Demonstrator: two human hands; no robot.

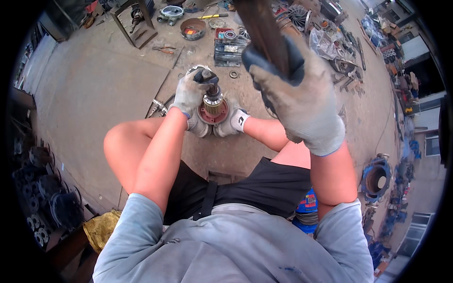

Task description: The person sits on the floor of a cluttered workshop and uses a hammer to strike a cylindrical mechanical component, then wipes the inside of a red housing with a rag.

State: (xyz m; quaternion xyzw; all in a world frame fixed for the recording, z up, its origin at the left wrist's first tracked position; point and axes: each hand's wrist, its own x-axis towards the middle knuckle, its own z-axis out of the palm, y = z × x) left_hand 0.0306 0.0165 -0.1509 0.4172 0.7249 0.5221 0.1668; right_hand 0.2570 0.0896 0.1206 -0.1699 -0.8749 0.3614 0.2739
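Note:
My left hand (189, 93), in a grey-white glove with dark fingertips, is closed round a dark metal piece (213, 89) at the top of a motor armature (214, 108). The armature stands upright in a round red-brown flange (205, 118), and its copper-coloured cylinder shows below the glove. My feet, in shoes (230, 123), press against the flange from both sides. Raised high at the right, close to the camera, my gloved right hand (304, 92) grips a thick brown handle (264, 35). The handle's far end lies outside the picture.
Ahead lie a dark ribbed metal block (228, 51), a small ring (233, 74), a round brown pan (192, 29) and pliers (163, 49). A metal frame (134, 23) stands far left. Blue motor housings (376, 179) line the right; dark parts (66, 210) are heaped left.

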